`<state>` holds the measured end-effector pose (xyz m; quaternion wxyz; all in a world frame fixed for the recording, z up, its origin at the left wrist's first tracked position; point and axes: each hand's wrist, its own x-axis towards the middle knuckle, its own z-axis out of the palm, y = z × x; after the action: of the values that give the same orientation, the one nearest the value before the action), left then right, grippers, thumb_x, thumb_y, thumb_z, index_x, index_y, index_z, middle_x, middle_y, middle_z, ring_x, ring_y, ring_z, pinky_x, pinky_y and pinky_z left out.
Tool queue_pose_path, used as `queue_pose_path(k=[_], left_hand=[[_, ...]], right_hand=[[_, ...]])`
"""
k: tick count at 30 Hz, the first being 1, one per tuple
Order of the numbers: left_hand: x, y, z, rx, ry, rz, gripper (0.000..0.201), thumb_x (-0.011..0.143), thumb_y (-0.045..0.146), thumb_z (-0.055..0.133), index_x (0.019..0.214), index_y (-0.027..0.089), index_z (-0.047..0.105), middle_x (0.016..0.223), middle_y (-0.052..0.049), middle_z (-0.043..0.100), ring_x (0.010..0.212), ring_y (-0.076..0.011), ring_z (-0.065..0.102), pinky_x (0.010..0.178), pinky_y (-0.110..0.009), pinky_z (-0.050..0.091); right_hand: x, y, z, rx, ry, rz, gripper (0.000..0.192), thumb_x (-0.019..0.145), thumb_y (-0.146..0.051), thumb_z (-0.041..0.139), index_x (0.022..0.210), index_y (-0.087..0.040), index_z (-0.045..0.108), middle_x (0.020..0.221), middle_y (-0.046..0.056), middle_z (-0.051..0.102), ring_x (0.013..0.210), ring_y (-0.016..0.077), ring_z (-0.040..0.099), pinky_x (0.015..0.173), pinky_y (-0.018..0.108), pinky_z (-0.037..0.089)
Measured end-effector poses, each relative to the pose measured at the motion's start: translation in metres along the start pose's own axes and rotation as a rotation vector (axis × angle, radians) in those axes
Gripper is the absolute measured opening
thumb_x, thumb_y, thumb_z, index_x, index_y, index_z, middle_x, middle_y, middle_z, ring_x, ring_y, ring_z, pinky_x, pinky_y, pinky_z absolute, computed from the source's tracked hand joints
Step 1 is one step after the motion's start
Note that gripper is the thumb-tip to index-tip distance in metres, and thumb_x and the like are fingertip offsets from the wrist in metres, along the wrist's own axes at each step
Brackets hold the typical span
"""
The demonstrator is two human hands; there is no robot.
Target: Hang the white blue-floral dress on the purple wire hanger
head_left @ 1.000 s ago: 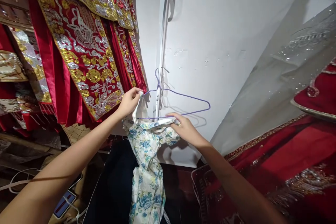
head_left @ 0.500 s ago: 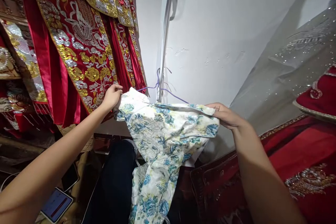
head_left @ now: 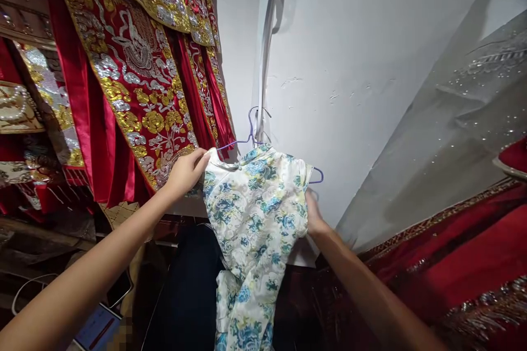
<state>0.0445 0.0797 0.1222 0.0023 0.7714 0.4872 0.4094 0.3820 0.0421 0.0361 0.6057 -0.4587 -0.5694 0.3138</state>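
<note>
A small white dress with blue and yellow flowers point(head_left: 255, 219) hangs over a purple wire hanger point(head_left: 251, 129), whose hook rests on a white rail on the wall. My left hand point(head_left: 186, 173) grips the dress at its left shoulder, by the hanger's left end. My right hand point(head_left: 313, 214) holds the dress's right side, partly hidden behind the cloth. The hanger's right tip point(head_left: 318, 176) sticks out bare just above that hand.
Red robes with gold and silver embroidery point(head_left: 132, 77) hang close on the left. More red embroidered cloth point(head_left: 453, 263) and a grey sequinned fabric point(head_left: 461, 120) lie at the right. A white wall point(head_left: 349, 55) stands behind. A dark garment point(head_left: 185, 296) hangs below.
The dress, first bunched under the hanger, was spread wide and now sits over the hanger. My right hand dropped from the outstretched right edge down to the dress's side.
</note>
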Motion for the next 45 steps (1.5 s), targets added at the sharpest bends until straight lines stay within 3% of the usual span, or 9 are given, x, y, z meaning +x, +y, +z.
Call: queue_pose_path(k=[6, 11, 18, 24, 28, 32, 36, 41, 45], left_hand=[[0.004, 0.013, 0.003, 0.145, 0.050, -0.029, 0.039, 0.098, 0.052, 0.040, 0.089, 0.022, 0.063, 0.074, -0.005, 0.067, 0.067, -0.0231, 0.060, 0.058, -0.028, 0.031], [0.016, 0.022, 0.009, 0.138, 0.041, -0.031, 0.022, 0.097, 0.038, 0.043, 0.094, 0.020, 0.056, 0.080, -0.008, 0.066, 0.072, -0.0257, 0.060, 0.061, -0.030, 0.035], [0.011, 0.016, 0.011, 0.107, -0.017, 0.093, 0.016, 0.097, 0.026, 0.038, 0.096, 0.021, 0.053, 0.088, -0.009, 0.063, 0.079, -0.0259, 0.059, 0.068, -0.033, 0.039], [0.011, 0.011, 0.011, 0.098, 0.007, 0.086, 0.014, 0.097, 0.024, 0.039, 0.096, 0.021, 0.052, 0.089, -0.009, 0.064, 0.078, -0.0252, 0.058, 0.069, -0.033, 0.038], [0.009, 0.007, 0.014, 0.068, 0.013, 0.063, 0.014, 0.096, 0.022, 0.038, 0.089, 0.021, 0.050, 0.083, -0.007, 0.062, 0.074, -0.0239, 0.057, 0.066, -0.031, 0.035], [0.005, 0.001, 0.014, 0.017, 0.055, 0.033, 0.017, 0.097, 0.028, 0.040, 0.089, 0.021, 0.053, 0.080, -0.004, 0.061, 0.072, -0.0213, 0.056, 0.065, -0.029, 0.035], [0.013, 0.004, 0.016, -0.131, 0.056, -0.037, 0.024, 0.098, 0.037, 0.043, 0.092, 0.019, 0.059, 0.080, -0.002, 0.063, 0.072, -0.0188, 0.057, 0.066, -0.028, 0.038], [0.030, 0.009, 0.022, -0.283, 0.030, 0.005, 0.027, 0.095, 0.040, 0.050, 0.087, 0.017, 0.063, 0.078, -0.002, 0.063, 0.073, -0.0172, 0.056, 0.067, -0.026, 0.040], [0.019, 0.001, 0.029, -0.417, 0.081, -0.049, 0.035, 0.096, 0.045, 0.049, 0.081, 0.016, 0.064, 0.073, -0.002, 0.062, 0.068, -0.0157, 0.055, 0.065, -0.026, 0.040]], right_hand=[[0.021, -0.051, -0.048, 0.184, 0.045, 0.016, 0.085, 0.087, -0.079, 0.020, 0.117, -0.017, 0.069, 0.095, 0.014, 0.076, 0.098, 0.0327, 0.072, 0.079, 0.046, 0.057], [0.003, -0.103, -0.056, 0.154, -0.147, 0.114, 0.043, 0.082, -0.054, 0.064, 0.101, -0.018, 0.074, 0.091, 0.011, 0.076, 0.084, 0.0295, 0.072, 0.068, 0.037, 0.057], [-0.030, -0.063, -0.072, 0.126, 0.191, 0.078, 0.028, 0.077, -0.046, 0.076, 0.076, -0.020, 0.066, 0.064, 0.000, 0.063, 0.052, 0.0159, 0.060, 0.046, 0.027, 0.051], [-0.045, -0.028, -0.076, 0.093, 0.151, 0.154, 0.027, 0.081, -0.046, 0.073, 0.084, -0.021, 0.062, 0.057, -0.002, 0.059, 0.049, 0.0180, 0.061, 0.046, 0.028, 0.050], [-0.021, -0.031, -0.056, 0.210, 0.004, 0.200, 0.038, 0.081, -0.045, 0.072, 0.111, -0.027, 0.056, 0.078, -0.003, 0.063, 0.056, 0.0152, 0.063, 0.046, 0.025, 0.049], [0.008, -0.043, -0.041, 0.363, 0.114, 0.019, 0.027, 0.083, -0.045, 0.071, 0.086, -0.021, 0.059, 0.075, -0.004, 0.056, 0.048, 0.0067, 0.049, 0.043, 0.020, 0.043], [0.031, -0.074, -0.032, 0.497, 0.196, -0.146, 0.025, 0.078, -0.038, 0.077, 0.082, -0.019, 0.061, 0.073, -0.003, 0.057, 0.049, 0.0067, 0.050, 0.043, 0.019, 0.042], [0.011, -0.105, -0.004, 0.355, -0.063, -0.249, 0.018, 0.090, -0.041, 0.066, 0.092, -0.022, 0.067, 0.079, 0.001, 0.064, 0.059, 0.0122, 0.060, 0.054, 0.023, 0.051], [-0.058, -0.096, 0.009, -0.099, -0.538, -0.210, 0.032, 0.100, -0.040, 0.048, 0.091, -0.022, 0.073, 0.085, 0.005, 0.071, 0.076, 0.0184, 0.065, 0.071, 0.028, 0.054]])
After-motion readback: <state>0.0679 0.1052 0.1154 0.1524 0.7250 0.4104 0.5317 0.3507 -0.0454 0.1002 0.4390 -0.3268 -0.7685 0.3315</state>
